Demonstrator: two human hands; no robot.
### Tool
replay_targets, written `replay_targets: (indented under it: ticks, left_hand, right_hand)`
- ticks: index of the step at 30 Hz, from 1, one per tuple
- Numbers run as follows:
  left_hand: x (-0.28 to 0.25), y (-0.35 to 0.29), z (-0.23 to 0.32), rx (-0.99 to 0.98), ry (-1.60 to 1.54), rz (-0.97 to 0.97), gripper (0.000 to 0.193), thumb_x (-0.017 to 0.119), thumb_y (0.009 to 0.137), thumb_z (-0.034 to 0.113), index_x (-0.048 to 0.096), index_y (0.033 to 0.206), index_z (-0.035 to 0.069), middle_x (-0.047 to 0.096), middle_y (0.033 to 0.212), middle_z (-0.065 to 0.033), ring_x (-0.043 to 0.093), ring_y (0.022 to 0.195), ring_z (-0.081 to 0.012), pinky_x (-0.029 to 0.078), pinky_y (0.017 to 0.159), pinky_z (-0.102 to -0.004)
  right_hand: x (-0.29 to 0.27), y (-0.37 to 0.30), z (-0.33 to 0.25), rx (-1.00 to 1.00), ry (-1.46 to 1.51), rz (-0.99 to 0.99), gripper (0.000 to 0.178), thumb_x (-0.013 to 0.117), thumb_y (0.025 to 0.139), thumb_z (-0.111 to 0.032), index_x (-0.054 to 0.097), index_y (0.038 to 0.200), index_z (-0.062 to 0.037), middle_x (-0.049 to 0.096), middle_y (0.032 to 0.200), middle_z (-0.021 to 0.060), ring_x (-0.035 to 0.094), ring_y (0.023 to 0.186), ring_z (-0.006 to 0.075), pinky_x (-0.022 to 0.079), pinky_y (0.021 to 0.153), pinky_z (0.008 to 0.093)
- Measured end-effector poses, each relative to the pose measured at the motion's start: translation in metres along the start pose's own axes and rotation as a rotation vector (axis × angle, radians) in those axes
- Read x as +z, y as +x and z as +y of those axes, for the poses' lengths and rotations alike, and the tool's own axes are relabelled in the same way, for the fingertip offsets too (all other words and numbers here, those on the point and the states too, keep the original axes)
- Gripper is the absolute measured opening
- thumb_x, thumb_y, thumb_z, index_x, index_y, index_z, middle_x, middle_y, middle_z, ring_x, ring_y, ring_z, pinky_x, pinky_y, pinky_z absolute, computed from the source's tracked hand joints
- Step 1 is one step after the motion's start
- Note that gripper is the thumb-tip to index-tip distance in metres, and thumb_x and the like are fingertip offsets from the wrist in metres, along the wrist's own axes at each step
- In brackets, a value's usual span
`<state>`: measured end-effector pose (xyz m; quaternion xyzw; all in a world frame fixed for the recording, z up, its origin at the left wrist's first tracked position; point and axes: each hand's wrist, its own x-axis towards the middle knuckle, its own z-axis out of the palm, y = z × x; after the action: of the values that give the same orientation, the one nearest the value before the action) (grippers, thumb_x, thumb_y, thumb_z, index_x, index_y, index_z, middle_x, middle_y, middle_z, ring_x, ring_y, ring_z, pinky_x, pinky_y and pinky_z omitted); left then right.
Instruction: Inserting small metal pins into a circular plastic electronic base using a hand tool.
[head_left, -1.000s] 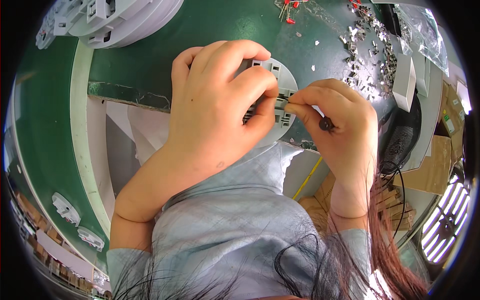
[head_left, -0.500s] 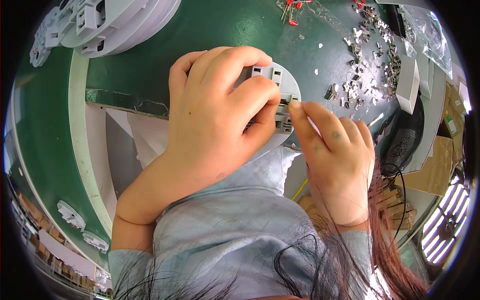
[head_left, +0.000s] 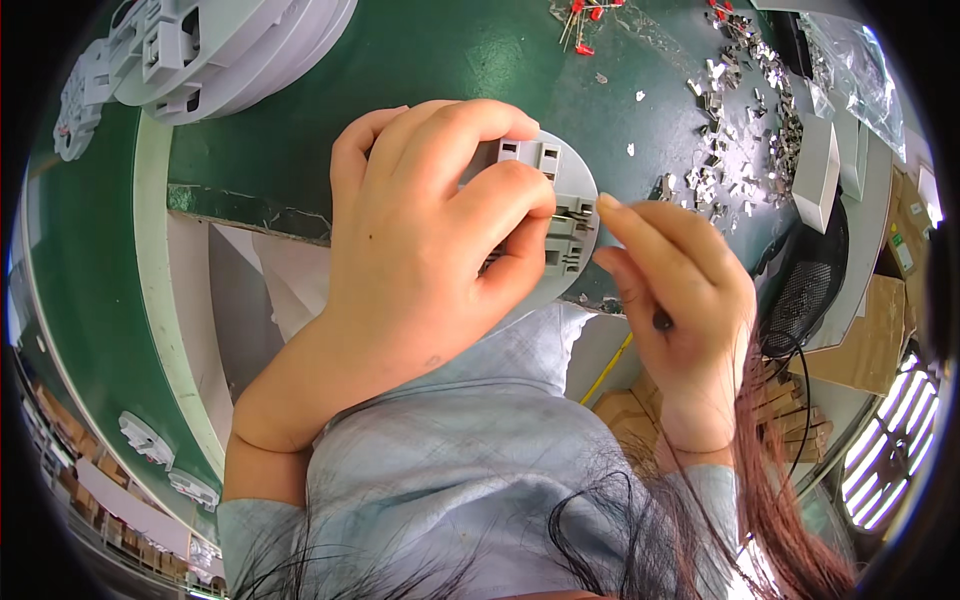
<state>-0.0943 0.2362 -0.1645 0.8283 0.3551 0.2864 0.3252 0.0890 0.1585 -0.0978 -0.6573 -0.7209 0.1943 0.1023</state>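
Observation:
A round light-grey plastic base [head_left: 568,170] with raised slotted blocks lies at the table's front edge. My left hand [head_left: 425,215] is closed over its left side, thumb and fingers curled on it, covering much of the part. Small metal pieces [head_left: 578,215] show in the slots near the base's right edge. Just right of that edge is my right hand [head_left: 690,285], its thumb tip and index fingertip apart with nothing visible between them. A dark spot shows in the curl of its palm; I cannot make out what it is.
Loose metal clips [head_left: 725,165] lie scattered at the right of the green table [head_left: 420,60]. Red-tipped components with wire leads [head_left: 580,25] lie at the far side. Stacked grey plastic bases [head_left: 240,60] stand far left. A white box [head_left: 815,170] and clear plastic bag [head_left: 855,75] edge the right.
My right hand has drawn slightly back to the right from the base's edge, and its thumb and index finger have parted. The left hand and base have shifted slightly left.

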Motion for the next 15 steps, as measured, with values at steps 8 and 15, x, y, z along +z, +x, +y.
replay_targets:
  ticks: [8, 15]
  left_hand:
    - [0.007, 0.013, 0.005, 0.031, 0.020, -0.017, 0.024, 0.076, 0.066, 0.000, 0.065, 0.081, 0.014, 0.062, 0.121, -0.0038, 0.059, 0.102, -0.0261, 0.040, 0.092, -0.0397]
    - [0.000, 0.012, 0.007, 0.043, 0.041, -0.033, 0.024, 0.075, 0.066, 0.000, 0.064, 0.082, 0.014, 0.062, 0.121, -0.0050, 0.059, 0.103, -0.0270, 0.041, 0.094, -0.0412]
  right_hand:
    - [0.011, 0.007, 0.012, 0.141, 0.261, 0.160, 0.022, 0.081, 0.075, 0.003, 0.074, 0.095, -0.0044, 0.065, 0.089, 0.0054, 0.058, 0.069, 0.0150, 0.043, 0.055, 0.0258]
    - [-0.003, -0.001, 0.012, -0.014, -0.007, 0.025, 0.026, 0.076, 0.075, -0.011, 0.073, 0.100, -0.0156, 0.066, 0.091, 0.0044, 0.063, 0.066, 0.0225, 0.048, 0.058, 0.0341]
